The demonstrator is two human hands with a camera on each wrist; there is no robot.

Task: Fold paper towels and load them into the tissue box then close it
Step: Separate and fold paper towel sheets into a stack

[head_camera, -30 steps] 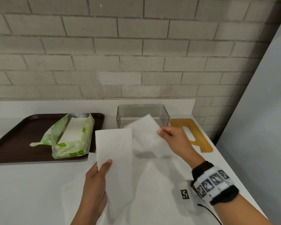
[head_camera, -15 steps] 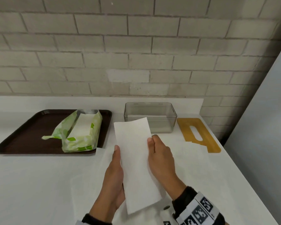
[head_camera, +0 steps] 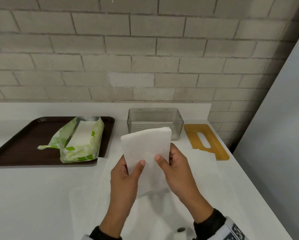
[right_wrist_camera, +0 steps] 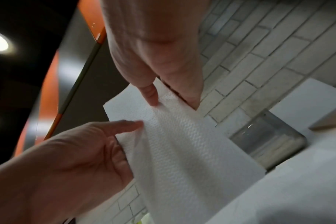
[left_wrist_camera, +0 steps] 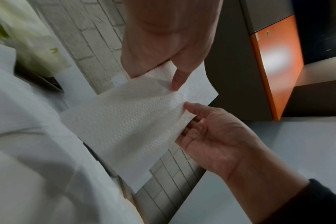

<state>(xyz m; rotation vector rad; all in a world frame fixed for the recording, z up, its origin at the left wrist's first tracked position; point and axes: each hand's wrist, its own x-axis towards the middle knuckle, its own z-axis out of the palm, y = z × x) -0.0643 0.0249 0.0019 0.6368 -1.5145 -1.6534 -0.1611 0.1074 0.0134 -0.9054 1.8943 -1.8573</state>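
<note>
Head view: you hold a folded white paper towel (head_camera: 146, 148), its face embossed in a fine dimpled grid, upright above a smooth white countertop (head_camera: 33, 196). Your left hand (head_camera: 126, 179) pinches its lower left part, thumb on the near face; your right hand (head_camera: 177, 168) pinches the right edge the same way, thumb in front and fingers behind. Several layered edges show at the towel's top right corner.

Just behind the towel stands a clear, smoky plastic tissue box (head_camera: 155, 121), rectangular with rounded corners and open at the top; something pale lies at its bottom, too faint to make out. To its right, flat on the counter, rests a flat yellow wooden lid (head_camera: 212, 143) with an oblong slot cut through it. On the left, a dark brown rectangular tray (head_camera: 19, 144) carries a crinkled green-and-white plastic pack (head_camera: 81, 141), torn open to show a stack of white sheets. More pale sheets lie spread on the counter beneath your hands.

In the left wrist view the towel (left_wrist_camera: 128, 121) bends softly between both thumbs; in the right wrist view it (right_wrist_camera: 184, 145) drapes in front of the box (right_wrist_camera: 269, 139), with grey brick wall (right_wrist_camera: 259, 53) behind.
</note>
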